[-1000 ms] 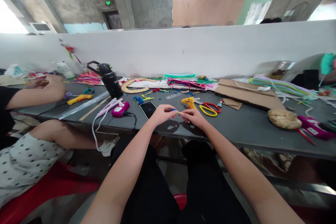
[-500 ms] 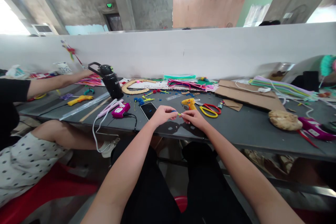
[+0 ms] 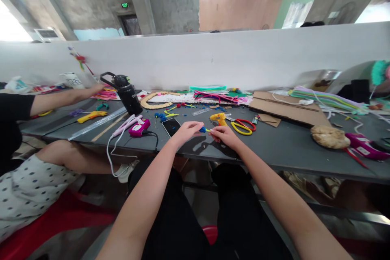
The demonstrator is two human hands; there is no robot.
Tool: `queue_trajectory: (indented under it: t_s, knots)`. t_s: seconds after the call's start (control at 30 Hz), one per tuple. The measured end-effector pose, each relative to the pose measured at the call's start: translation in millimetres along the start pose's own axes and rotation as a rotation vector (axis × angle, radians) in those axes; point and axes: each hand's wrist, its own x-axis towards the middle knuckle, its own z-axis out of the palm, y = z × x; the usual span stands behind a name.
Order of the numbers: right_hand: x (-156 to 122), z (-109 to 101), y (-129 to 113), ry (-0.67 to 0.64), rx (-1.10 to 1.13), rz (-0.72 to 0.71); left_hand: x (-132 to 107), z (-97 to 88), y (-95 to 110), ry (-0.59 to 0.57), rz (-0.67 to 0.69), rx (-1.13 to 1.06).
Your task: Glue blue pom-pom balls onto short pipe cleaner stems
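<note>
Over the table's front edge, my left hand (image 3: 189, 130) has its fingertips closed at the blue end of a small pipe cleaner piece (image 3: 203, 129). My right hand (image 3: 224, 135) pinches the yellow-green stem of the same piece from the other side. Just behind my right hand lies a yellow glue gun (image 3: 218, 119), with red-and-yellow-handled scissors (image 3: 243, 127) beside it. A phone (image 3: 171, 126) rests left of my left hand. Similar blue (image 3: 159, 117) and yellow-green pieces lie behind the phone.
A black bottle (image 3: 129, 96), a magenta device (image 3: 139, 127) and a white-corded pink tool (image 3: 127, 125) stand to the left. Pink pipe cleaners (image 3: 213, 97) lie at the back, cardboard (image 3: 289, 109) to the right. A co-worker's arm (image 3: 67, 98) reaches in at far left.
More of the blue end now shows between my hands, with my left fingertips slightly raised around it. The view has shifted slightly.
</note>
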Motion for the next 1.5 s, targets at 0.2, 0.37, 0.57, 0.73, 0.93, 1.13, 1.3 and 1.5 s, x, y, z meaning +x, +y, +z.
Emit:
queue_trajectory:
  t_s: [0.2, 0.37, 0.57, 0.73, 0.93, 1.13, 1.3, 1.5]
  knots:
    - [-0.5, 1.1, -1.3, -0.002, 0.006, 0.01, -4.1, -2.4, 2.4, -0.021, 0.142, 0.209]
    - [-1.7, 2.3, -4.9, -0.001, -0.006, 0.021, -1.7, 1.8, -2.1, 0.029, 0.203, 0.326]
    - [-0.5, 3.1, -5.7, 0.013, -0.022, 0.04, 0.1, 6.3, -8.8, 0.111, 0.343, 0.521]
    - [1.0, 2.2, -0.9, 0.013, -0.004, 0.046, 0.7, 6.1, -11.8, 0.106, 0.421, 0.612]
    - [1.8, 1.1, 4.0, 0.002, 0.016, 0.021, -1.0, 3.3, -9.5, 0.078, 0.37, 0.626]
    - [1.1, 2.3, 1.8, -0.01, -0.004, 0.022, -0.5, 1.9, -7.3, 0.069, 0.349, 0.639]
    - [0.1, 2.7, -0.7, -0.018, -0.013, 0.02, 1.7, 1.6, -8.6, 0.076, 0.339, 0.628]
    - [-0.8, 2.3, -2.9, -0.007, -0.039, 0.014, 3.6, 1.4, -11.7, 0.077, 0.328, 0.6]
